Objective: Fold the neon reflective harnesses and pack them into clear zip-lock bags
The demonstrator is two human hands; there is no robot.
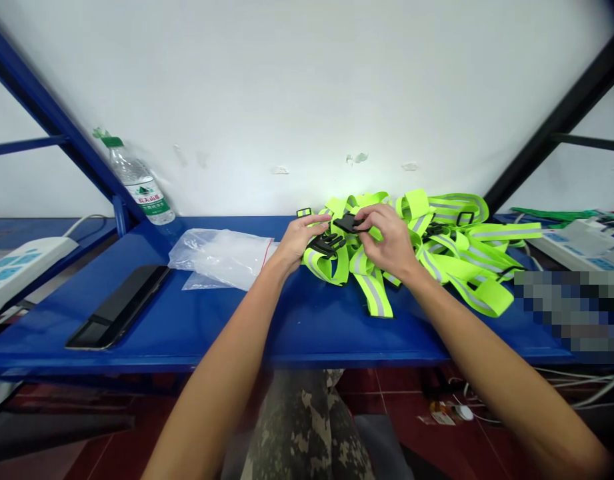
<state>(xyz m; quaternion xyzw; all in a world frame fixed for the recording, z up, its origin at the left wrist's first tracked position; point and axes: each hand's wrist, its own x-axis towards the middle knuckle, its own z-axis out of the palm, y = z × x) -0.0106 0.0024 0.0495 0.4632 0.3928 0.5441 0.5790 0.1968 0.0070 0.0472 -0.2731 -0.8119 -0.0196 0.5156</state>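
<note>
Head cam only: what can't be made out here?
Black plastic buckle: the right hand covers part of it, so clipped or not is unclear.
Neon reflective straps: tangled, their ends hidden in the pile.
Blue metal shelf, right end: masked by a pixelated patch.
Power strip: cut off by the right edge.

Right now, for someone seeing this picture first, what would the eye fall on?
The neon-yellow reflective straps stand out first, heaped on the blue metal shelf. The left hand and right hand are on black plastic buckles among them. Further left, a clear water bottle stands by the wall.
</note>
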